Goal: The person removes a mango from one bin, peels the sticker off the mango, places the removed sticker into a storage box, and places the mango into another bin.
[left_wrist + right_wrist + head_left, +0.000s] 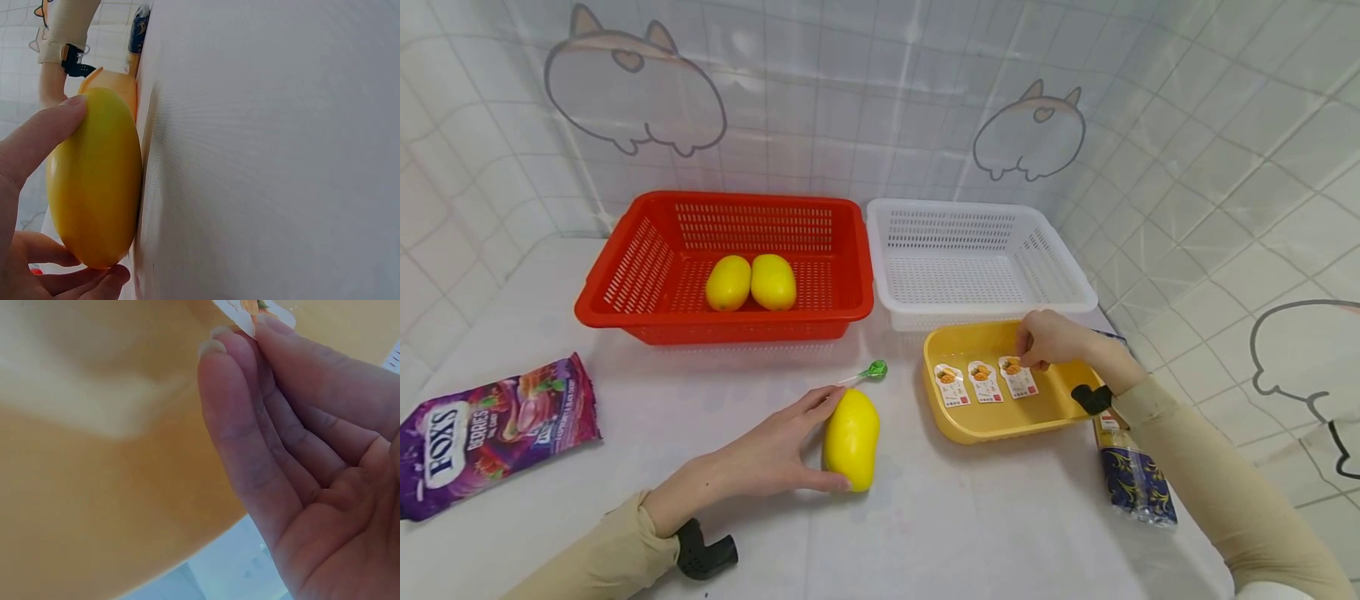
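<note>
A yellow mango [852,442] stands on the white tabletop, held between the thumb and fingers of my left hand [756,457]. The left wrist view shows the thumb at one end of the mango [97,181] and the fingertips at the other. My right hand [1056,340] reaches into a yellow plastic tub [1000,427]. Its thumb and fingers pinch the edge of a white mango-print label [1018,383], seen close up in the right wrist view as a label corner [240,314]. Two similar labels [985,385] lie to its left in the tub.
Behind stand a red basket [737,325] with two mangoes [751,283] and a white basket [985,312]. A green lollipop [876,369] lies beyond the held mango. A purple Fox's candy bag [505,433] is at left, a dark blue patterned packet [1135,483] at right.
</note>
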`<state>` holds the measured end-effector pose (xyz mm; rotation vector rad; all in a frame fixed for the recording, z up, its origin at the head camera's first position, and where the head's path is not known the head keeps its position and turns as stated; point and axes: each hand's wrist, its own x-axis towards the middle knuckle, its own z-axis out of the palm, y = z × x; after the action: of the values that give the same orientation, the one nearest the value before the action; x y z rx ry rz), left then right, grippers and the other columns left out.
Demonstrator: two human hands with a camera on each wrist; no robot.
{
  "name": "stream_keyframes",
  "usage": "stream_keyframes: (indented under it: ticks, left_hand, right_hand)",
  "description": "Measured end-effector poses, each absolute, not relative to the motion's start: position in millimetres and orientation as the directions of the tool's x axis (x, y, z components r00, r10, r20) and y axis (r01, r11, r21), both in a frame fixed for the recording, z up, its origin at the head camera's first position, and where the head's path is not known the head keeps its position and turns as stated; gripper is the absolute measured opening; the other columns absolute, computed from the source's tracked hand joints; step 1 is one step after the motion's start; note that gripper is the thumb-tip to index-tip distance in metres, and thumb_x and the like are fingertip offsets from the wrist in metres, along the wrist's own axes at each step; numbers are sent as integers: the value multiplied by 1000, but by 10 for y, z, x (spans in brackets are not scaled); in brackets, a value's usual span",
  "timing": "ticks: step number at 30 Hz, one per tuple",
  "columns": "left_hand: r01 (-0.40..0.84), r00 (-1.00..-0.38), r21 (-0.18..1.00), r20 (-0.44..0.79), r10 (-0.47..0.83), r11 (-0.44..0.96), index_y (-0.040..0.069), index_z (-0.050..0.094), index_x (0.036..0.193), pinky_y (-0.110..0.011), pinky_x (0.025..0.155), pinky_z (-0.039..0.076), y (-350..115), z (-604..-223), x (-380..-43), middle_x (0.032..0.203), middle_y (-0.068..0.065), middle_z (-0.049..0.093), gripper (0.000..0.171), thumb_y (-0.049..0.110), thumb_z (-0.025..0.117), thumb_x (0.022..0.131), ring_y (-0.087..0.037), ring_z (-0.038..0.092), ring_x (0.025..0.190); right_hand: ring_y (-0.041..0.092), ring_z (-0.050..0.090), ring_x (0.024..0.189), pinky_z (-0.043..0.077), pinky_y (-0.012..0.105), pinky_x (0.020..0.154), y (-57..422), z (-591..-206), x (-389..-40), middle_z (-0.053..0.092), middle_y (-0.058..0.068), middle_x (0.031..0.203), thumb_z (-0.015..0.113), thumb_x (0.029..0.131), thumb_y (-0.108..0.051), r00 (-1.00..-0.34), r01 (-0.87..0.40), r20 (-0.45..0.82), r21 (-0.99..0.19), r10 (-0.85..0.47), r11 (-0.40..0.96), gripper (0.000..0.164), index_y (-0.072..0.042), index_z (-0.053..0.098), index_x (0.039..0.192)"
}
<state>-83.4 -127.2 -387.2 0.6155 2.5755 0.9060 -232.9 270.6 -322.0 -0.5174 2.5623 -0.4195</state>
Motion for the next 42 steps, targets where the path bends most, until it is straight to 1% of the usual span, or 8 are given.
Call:
stream_keyframes:
  ticks: [6,14,19,23,30,36,42]
  left_hand:
    - [281,-848,656,-172,501,701,14,23,160,-53,116,34,-1273,-3874,-829,166,-4,22,119,69,78,70,-27,33,148]
    - [289,-848,653,-164,503,700,15,23,160,-53,116,34,-1278,-3875,-829,165,-3,23,118,69,78,71,-27,33,147]
    - [285,-848,655,-168,503,700,15,23,160,-52,116,34,-1275,-3869,-832,165,-3,23,118,69,78,70,-27,33,147]
    - [284,-848,653,-170,502,702,15,23,160,-52,116,35,-1273,-3874,-837,165,-4,23,119,69,78,70,-27,34,147]
    - [283,-848,653,-172,501,703,15,23,160,-52,116,34,-1273,-3879,-840,165,-3,23,119,69,78,70,-27,33,147]
    - [272,-849,657,-180,497,703,15,23,160,-53,116,34,-1268,-3867,-833,166,-3,23,119,69,79,70,-27,33,148]
    - [269,-850,657,-182,495,704,16,23,160,-53,116,34,-1267,-3857,-825,166,-3,23,118,68,79,70,-27,33,148]
  right_hand:
    - [15,59,58,58,28,61,2703,-3217,-2345,64,7,74,73,87,0,-792,-302,-416,-371,-447,878,7,4,68,89]
    - [14,59,58,57,29,60,2752,-3275,-2381,63,6,72,73,82,3,-773,-326,-426,-367,-469,871,8,4,65,85]
    - [15,58,59,55,27,59,2751,-3287,-2377,62,7,74,74,83,2,-771,-325,-437,-357,-464,876,12,4,64,90]
    - [16,57,59,52,24,57,2748,-3302,-2377,60,6,75,76,83,-1,-774,-315,-445,-346,-451,884,18,5,62,93]
    - [12,53,57,47,22,54,2747,-3342,-2397,55,1,69,85,79,-16,-763,-292,-505,-288,-404,912,27,-2,62,85]
    - [11,51,56,45,21,54,2757,-3365,-2405,53,-1,65,84,80,-17,-762,-287,-511,-286,-398,914,25,-6,61,78]
    - [11,51,57,46,21,55,2769,-3368,-2414,55,-1,67,82,82,-15,-762,-293,-503,-293,-407,910,21,-5,65,79]
